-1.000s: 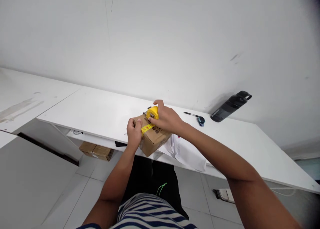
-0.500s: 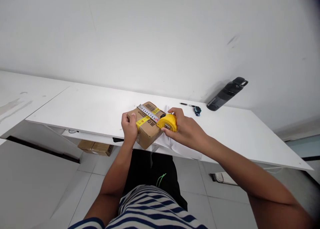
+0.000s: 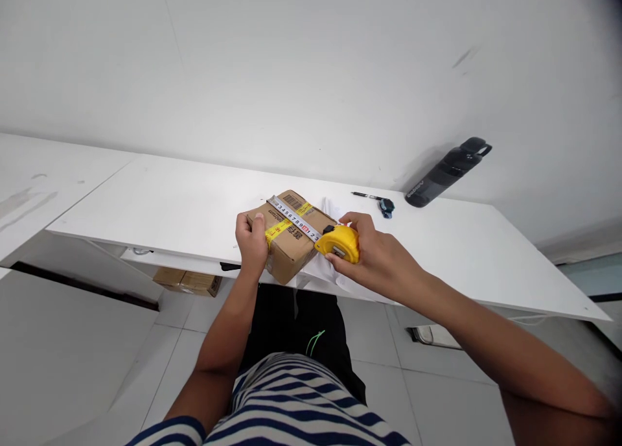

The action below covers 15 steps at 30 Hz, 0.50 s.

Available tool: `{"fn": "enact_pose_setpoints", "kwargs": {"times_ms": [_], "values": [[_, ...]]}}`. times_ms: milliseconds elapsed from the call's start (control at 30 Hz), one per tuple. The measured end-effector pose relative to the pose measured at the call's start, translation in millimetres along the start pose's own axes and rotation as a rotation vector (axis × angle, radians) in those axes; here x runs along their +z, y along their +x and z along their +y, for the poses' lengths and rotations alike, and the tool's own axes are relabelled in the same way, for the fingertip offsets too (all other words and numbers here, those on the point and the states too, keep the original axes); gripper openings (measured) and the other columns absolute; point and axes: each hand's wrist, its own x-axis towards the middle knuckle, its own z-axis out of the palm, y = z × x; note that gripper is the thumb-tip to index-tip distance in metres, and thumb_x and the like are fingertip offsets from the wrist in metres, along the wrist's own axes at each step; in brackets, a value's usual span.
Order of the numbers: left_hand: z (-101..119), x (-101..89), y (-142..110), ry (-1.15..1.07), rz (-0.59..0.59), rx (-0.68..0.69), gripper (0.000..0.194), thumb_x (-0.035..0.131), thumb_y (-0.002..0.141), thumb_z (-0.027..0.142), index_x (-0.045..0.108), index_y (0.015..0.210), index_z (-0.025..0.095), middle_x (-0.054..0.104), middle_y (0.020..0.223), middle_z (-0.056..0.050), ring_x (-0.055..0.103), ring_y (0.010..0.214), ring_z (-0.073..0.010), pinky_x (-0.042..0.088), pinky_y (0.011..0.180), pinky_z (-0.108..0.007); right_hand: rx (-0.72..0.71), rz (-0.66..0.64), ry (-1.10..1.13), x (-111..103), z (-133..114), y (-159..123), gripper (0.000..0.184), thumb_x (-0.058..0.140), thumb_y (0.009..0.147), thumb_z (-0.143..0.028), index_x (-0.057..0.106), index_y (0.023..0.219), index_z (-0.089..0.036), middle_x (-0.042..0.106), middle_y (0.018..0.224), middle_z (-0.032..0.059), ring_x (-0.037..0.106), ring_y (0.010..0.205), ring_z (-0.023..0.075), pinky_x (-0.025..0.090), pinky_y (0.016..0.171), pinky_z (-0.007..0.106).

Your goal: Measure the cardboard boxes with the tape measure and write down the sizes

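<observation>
My left hand (image 3: 252, 239) grips the left end of a small cardboard box (image 3: 294, 251), thumb on its top face. The box is tilted above the front of the white desk and carries yellow printed tape and dark lettering. Closed around a yellow tape measure (image 3: 344, 243), my right hand (image 3: 372, 248) is at the box's right end. The white numbered blade (image 3: 294, 217) is drawn out across the box's top, from the far left edge to the case. The fingers under the box are hidden.
On the white desk (image 3: 194, 199) lie a pen (image 3: 365, 195), a small dark blue object (image 3: 386, 207) and white paper (image 3: 330, 206) behind the box. A dark bottle (image 3: 447, 172) stands near the wall. Another cardboard box (image 3: 187, 281) is below the desk at left.
My right hand has moved rightward with the tape measure, drawing the blade out across the box. My left hand still grips the box's left end.
</observation>
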Motion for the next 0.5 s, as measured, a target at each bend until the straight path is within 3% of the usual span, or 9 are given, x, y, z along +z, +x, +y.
{"fn": "enact_pose_setpoints", "kwargs": {"times_ms": [500], "values": [[-7.3, -1.7, 2.3, 0.009, -0.009, 0.024, 0.018, 0.059, 0.081, 0.033, 0.049, 0.077, 0.019, 0.053, 0.072, 0.003, 0.051, 0.066, -0.0122, 0.044, 0.062, -0.025, 0.018, 0.07, 0.034, 9.3, 7.5, -6.6, 0.058, 0.058, 0.079, -0.053, 0.036, 0.121, -0.02, 0.068, 0.082, 0.0057, 0.065, 0.06, 0.0237, 0.046, 0.049, 0.031]]}}
